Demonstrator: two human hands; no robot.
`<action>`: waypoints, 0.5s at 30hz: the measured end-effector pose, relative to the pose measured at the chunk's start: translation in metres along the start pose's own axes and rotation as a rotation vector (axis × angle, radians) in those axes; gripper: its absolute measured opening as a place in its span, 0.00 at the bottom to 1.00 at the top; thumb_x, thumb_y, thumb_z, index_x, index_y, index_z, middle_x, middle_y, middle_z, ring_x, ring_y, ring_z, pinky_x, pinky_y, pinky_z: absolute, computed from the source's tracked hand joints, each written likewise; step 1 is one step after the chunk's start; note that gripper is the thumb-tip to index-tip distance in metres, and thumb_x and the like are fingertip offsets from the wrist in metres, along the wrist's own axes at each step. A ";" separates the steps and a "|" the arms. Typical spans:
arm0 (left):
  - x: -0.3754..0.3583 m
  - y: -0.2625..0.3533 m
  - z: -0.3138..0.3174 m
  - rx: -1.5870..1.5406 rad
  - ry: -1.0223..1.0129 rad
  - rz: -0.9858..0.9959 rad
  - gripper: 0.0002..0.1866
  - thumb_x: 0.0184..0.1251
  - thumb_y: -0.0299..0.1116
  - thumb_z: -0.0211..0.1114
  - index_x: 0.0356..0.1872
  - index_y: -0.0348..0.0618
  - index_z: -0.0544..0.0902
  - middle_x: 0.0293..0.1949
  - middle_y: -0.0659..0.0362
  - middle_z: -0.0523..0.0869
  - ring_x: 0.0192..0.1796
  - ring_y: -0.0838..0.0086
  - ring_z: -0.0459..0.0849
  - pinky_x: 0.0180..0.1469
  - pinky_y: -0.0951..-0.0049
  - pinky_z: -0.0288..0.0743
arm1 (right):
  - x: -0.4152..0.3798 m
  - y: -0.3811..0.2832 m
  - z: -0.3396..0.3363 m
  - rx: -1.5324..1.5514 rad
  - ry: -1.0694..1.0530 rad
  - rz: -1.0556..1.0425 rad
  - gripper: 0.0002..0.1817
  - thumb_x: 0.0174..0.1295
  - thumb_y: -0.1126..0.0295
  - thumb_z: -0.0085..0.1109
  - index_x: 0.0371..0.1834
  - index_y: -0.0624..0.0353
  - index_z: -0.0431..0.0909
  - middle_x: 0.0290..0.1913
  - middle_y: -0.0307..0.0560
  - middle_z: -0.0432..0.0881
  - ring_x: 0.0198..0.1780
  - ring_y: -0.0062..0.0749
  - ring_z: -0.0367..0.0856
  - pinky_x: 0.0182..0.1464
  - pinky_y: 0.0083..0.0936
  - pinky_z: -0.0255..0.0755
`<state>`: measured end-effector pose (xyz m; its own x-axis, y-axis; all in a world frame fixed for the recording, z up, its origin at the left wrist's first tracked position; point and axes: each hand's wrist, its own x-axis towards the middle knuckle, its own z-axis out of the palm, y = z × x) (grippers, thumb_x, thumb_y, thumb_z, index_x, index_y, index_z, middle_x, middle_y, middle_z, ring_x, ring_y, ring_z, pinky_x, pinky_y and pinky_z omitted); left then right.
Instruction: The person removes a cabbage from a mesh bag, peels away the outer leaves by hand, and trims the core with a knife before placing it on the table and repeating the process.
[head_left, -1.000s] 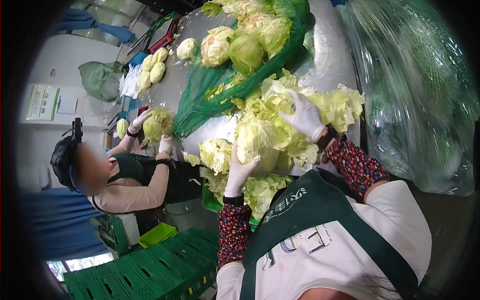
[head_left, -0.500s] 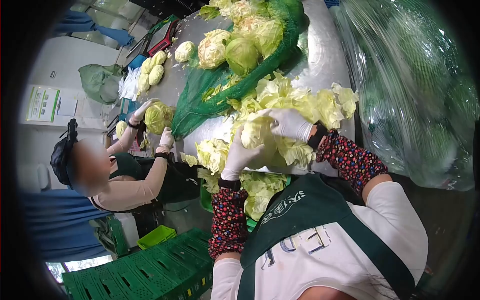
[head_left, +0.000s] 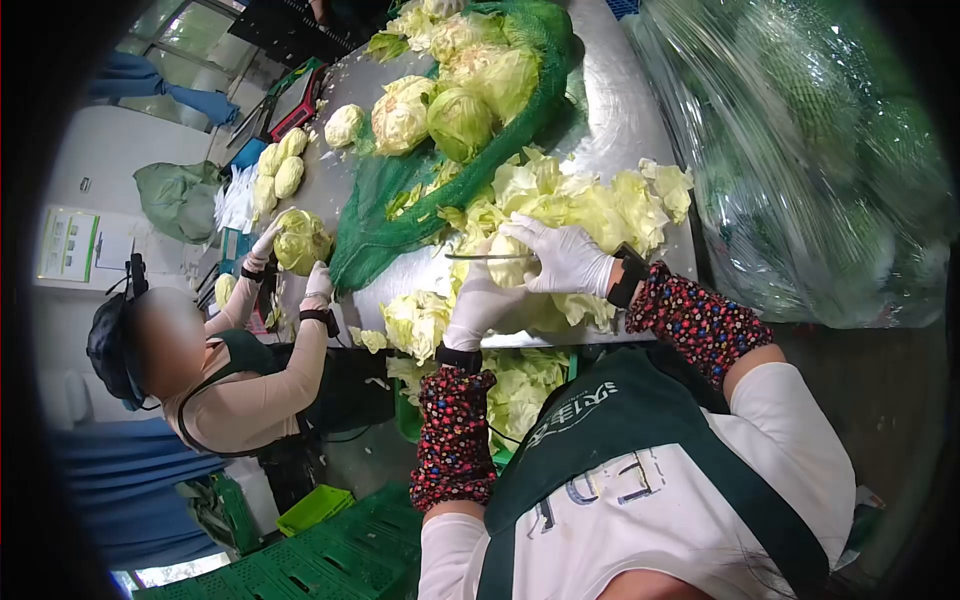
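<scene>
Both my gloved hands are curled around a pale head of lettuce above the metal table's near edge. My left hand grips its near left side, and my right hand grips its right side. A thin dark strip crosses in front of the lettuce at my right fingers; its kind I cannot make out. Loose lettuce leaves lie heaped beyond my hands, with more leaves to the left. Below the edge, a green crate holds more leaves.
A green net bag lies beyond, with whole lettuce heads on it. A co-worker at left holds another head. Clear plastic bags bulge at right. Green crates stand lower left. Trimmed heads sit near a red scale.
My hands have drawn closer together around the lettuce. The dark strip now shows by my right fingers. My view has shifted slightly, moving the table and bags left in the picture.
</scene>
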<state>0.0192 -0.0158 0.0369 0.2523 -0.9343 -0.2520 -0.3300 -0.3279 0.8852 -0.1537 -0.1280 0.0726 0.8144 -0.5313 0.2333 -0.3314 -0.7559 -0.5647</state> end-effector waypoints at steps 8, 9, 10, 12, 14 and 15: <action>-0.015 0.030 -0.003 0.276 0.099 0.144 0.45 0.44 0.41 0.75 0.67 0.45 0.64 0.58 0.46 0.77 0.59 0.57 0.78 0.60 0.66 0.73 | -0.009 0.033 -0.016 0.329 0.033 0.290 0.25 0.49 0.56 0.67 0.50 0.52 0.77 0.45 0.49 0.82 0.46 0.42 0.82 0.49 0.33 0.76; -0.016 0.029 -0.002 0.285 0.105 0.156 0.45 0.44 0.41 0.75 0.67 0.44 0.64 0.59 0.46 0.76 0.60 0.57 0.77 0.60 0.66 0.72 | -0.008 0.022 -0.014 0.322 0.029 0.291 0.25 0.49 0.56 0.67 0.50 0.52 0.77 0.45 0.49 0.82 0.46 0.42 0.82 0.49 0.33 0.76; -0.019 0.034 -0.001 0.278 0.105 0.155 0.45 0.44 0.41 0.75 0.67 0.44 0.64 0.59 0.46 0.76 0.60 0.57 0.77 0.60 0.66 0.72 | -0.007 0.011 -0.010 0.307 0.103 0.125 0.28 0.49 0.55 0.67 0.53 0.52 0.75 0.50 0.50 0.79 0.50 0.44 0.80 0.52 0.33 0.74; -0.028 0.049 0.002 0.288 0.090 0.087 0.46 0.45 0.42 0.75 0.67 0.44 0.64 0.60 0.46 0.75 0.61 0.57 0.77 0.61 0.66 0.72 | -0.005 0.007 0.005 0.228 0.049 -0.011 0.34 0.47 0.51 0.69 0.57 0.52 0.71 0.61 0.53 0.72 0.59 0.48 0.75 0.59 0.36 0.70; -0.029 0.047 0.000 0.309 0.092 0.131 0.46 0.44 0.41 0.76 0.68 0.43 0.64 0.59 0.46 0.75 0.60 0.57 0.77 0.61 0.66 0.72 | -0.007 0.004 0.007 0.226 0.099 -0.016 0.33 0.47 0.52 0.69 0.56 0.52 0.71 0.60 0.53 0.72 0.57 0.48 0.76 0.58 0.36 0.71; -0.028 0.045 -0.002 0.330 0.096 0.177 0.47 0.44 0.40 0.76 0.68 0.42 0.63 0.58 0.46 0.76 0.60 0.58 0.77 0.61 0.67 0.72 | -0.008 0.002 0.007 0.222 0.149 -0.024 0.32 0.47 0.53 0.68 0.55 0.53 0.71 0.60 0.53 0.72 0.55 0.47 0.76 0.57 0.36 0.72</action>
<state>-0.0010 -0.0041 0.0843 0.2442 -0.9682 -0.0545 -0.6472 -0.2046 0.7344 -0.1579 -0.1225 0.0640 0.7360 -0.5773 0.3536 -0.1867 -0.6751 -0.7137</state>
